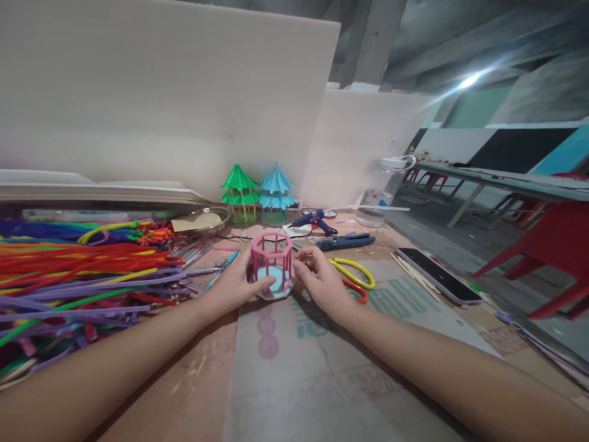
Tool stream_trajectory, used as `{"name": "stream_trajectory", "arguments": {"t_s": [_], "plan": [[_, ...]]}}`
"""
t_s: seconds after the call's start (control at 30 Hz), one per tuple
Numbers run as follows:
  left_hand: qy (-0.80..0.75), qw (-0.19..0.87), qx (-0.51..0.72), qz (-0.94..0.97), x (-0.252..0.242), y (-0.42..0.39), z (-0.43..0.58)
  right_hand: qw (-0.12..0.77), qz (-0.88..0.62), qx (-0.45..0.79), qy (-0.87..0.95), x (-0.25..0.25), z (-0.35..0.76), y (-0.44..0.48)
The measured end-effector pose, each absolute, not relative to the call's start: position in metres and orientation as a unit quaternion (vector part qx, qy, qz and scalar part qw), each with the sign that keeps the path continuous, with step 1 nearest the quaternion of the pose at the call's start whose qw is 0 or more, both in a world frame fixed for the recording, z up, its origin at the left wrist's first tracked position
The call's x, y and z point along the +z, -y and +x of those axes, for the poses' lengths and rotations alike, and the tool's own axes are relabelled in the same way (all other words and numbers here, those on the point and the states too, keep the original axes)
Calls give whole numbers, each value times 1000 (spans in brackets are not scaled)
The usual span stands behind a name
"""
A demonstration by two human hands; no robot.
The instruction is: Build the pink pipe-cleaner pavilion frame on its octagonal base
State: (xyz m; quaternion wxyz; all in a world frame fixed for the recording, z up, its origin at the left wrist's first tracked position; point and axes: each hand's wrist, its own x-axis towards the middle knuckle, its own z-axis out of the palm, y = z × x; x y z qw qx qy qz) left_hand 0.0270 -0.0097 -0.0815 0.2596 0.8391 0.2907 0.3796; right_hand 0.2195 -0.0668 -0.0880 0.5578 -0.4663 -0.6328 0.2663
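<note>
The pink frame [271, 253] stood upright between the left hand [235, 280], fingers curled round its left side, and the right hand [323, 280], just beside its right edge, fingers nearly pinched, holding what I couldn't tell.

Dim, flat light, white glare streaking from a lamp [469, 80] at upper right, soft blur, stretched edges

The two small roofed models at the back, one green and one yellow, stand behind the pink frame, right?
Not quite: in the head view, the model beside the green model is a light blue model, not yellow. Both do stand behind the pink frame.
</note>
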Motion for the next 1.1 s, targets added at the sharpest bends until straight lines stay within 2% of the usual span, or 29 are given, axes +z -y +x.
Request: {"name": "stream_trajectory", "arguments": {"t_s": [0.13,0.37,0.67,0.87,1.1], "plan": [[-320,338,386,796,-83,6,26,528,-466,250,665,-85,221,71],[-298,380,397,780,-85,4,26,495,-474,236,689,-84,221,72],[-311,338,365,810,-78,11,26,449,-498,216,710,-83,219,75],[-272,265,365,850,-81,8,26,437,-495,227,716,-83,218,74],[-276,251,356,857,-86,5,24,424,-502,226,719,-82,217,75]]}}
